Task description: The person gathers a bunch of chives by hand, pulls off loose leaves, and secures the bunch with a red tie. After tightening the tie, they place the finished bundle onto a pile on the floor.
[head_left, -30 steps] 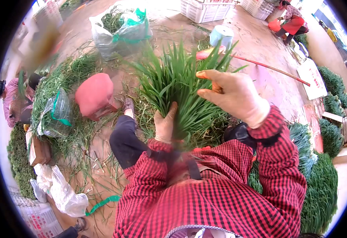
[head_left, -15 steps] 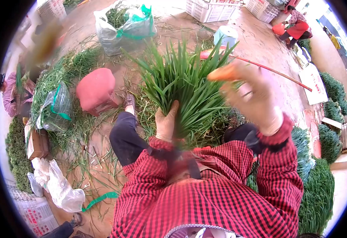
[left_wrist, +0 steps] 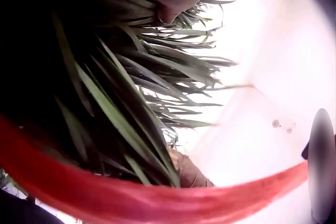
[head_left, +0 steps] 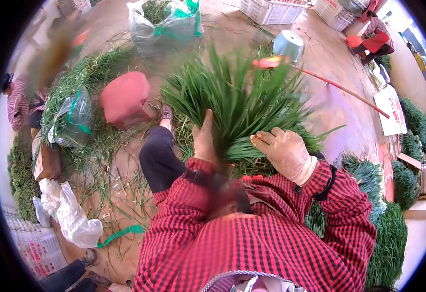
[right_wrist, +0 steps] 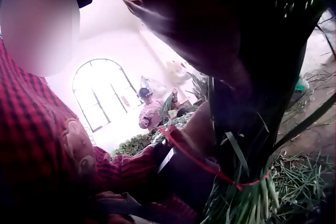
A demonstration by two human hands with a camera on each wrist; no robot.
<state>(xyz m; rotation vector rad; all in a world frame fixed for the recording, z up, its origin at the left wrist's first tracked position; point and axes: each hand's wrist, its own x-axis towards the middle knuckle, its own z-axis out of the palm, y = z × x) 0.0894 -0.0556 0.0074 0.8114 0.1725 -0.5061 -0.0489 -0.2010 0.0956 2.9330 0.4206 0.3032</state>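
A leafy bunch of garlic chives [head_left: 232, 104] fans out in front of the person's lap. The left hand [head_left: 204, 140] grips it low down, thumb along the near side. Gloved, with orange-stained fingertips, the right hand [head_left: 286, 152] has its fingers curled over leaves on the bunch's right side. In the right wrist view a red tie [right_wrist: 247, 185] runs round the pale stems and stretches toward the left hand [right_wrist: 197, 134]. Dark leaves [left_wrist: 131, 98] fill much of the left wrist view, a red band [left_wrist: 157, 198] crossing below them.
A pink padded stool [head_left: 125, 100] stands left, beside bagged greens [head_left: 76, 117] and scattered trimmings. Farther off are a plastic bag of greens [head_left: 164, 29], a white crate [head_left: 274, 10] and a red pole [head_left: 339, 90]. Stacked bundles [head_left: 388, 243] lie right. Two other people sit farther away.
The right hand was raised above the bunch's right side; it has come down and in onto the leaves. The bunch has spread and tilted rightward, still in the left hand.
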